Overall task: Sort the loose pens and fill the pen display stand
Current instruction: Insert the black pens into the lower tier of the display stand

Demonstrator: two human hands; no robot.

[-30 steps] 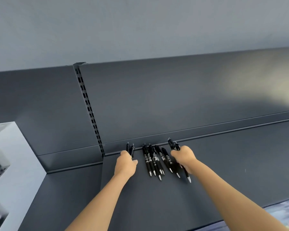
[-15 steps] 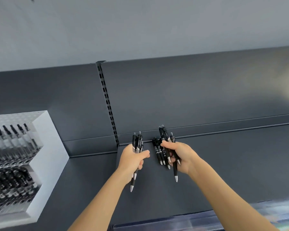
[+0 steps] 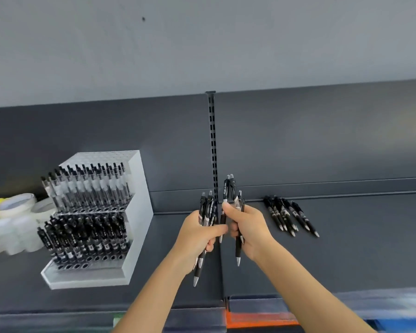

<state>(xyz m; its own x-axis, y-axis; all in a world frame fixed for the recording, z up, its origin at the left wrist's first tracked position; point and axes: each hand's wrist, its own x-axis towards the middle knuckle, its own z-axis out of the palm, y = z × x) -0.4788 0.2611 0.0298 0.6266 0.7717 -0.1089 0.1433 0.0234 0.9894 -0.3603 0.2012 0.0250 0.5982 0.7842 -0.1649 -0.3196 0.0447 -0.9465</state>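
Pen sorting, mid-task: you are gripping a bundle of black pens (image 3: 206, 209) in your left hand (image 3: 197, 236) and a second bundle (image 3: 228, 188) in your right hand (image 3: 250, 227); both hands are curling tightly round their pens, tips pointing down, and are meeting, seemingly touching, above the shelf (image 3: 346, 255); the pen display stand (image 3: 139, 200) is standing well to your left on the same shelf, its upper tier carrying a full rank of clear-barrelled pens and its lower tier crowding with black ones; a row of open holes (image 3: 82, 265) along its front step is suggesting that filling is well advanced but not complete; a small group of loose pens (image 3: 289, 216) is lying on the shelf to your right, near the back ledge, awaiting collection; whether your two bundles are differing in kind cannot be told; rolls of tape (image 3: 15, 205) are sitting just beside the stand on its far side; the slotted upright (image 3: 211, 140) is rising behind your hands; nothing is lying between your hands and the stand, though the closely packed pens seated there are likely to be hindering entry to the front holes.
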